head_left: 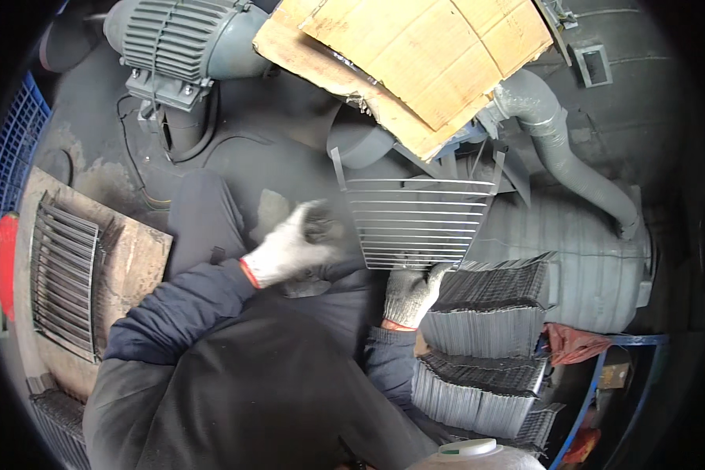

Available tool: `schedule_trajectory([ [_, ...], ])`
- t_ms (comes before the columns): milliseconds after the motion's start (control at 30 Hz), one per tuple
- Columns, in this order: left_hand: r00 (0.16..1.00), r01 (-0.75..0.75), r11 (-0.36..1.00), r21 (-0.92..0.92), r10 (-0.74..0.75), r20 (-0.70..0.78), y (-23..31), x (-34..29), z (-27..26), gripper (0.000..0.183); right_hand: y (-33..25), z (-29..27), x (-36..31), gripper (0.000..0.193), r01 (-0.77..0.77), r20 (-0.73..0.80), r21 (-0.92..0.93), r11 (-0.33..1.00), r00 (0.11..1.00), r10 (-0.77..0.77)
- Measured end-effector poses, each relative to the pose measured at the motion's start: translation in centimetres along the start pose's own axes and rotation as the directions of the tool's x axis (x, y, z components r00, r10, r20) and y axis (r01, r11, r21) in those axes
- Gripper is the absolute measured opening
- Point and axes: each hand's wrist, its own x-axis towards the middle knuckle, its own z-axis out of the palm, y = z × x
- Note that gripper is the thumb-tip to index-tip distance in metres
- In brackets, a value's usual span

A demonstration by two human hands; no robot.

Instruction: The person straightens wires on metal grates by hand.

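My right hand point(412, 298), in a grey-white knitted glove with a red cuff edge, grips the lower edge of a metal wire rack point(417, 223). The rack has several thin parallel bars between two slanting side strips, whose far ends stick up past the last bar. My left hand point(294, 244), in a similar glove darkened at the fingers, is over my lap to the left of the rack and apart from it. It is somewhat blurred; thumb and fingers look apart and nothing shows between them.
Bundles of similar dark metal racks point(486, 329) are stacked at right. More racks point(64, 278) lie on a wooden board point(145, 254) at left. Ahead are a grey electric motor point(172, 39), cardboard point(423, 55) over a machine, and a grey duct pipe point(564, 149). A blue frame point(638, 341) stands at right.
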Motion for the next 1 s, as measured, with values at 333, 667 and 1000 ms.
schedule_trajectory([
  [333, 0.857, -0.432, 0.665, 0.609, 0.512, 0.049, 7.0, 1.7, 2.6, 0.025, 4.5, 1.2, -5.6, 0.045, -0.552, -0.011, -0.370, 0.747, 0.807, 0.591],
  [667, 0.791, -0.499, 0.267, 0.825, 0.531, 0.306, 8.4, 1.8, 1.7, 0.023, -1.7, 3.8, -0.7, 0.085, 0.597, 0.446, -0.765, 0.241, 0.762, -0.470],
  [1000, 0.780, -0.498, -0.021, 0.867, 0.426, 0.459, 8.7, 1.2, 0.7, 0.027, 0.1, 2.8, 0.4, 0.027, 0.142, 0.253, -0.708, 0.692, 0.965, 0.062],
])
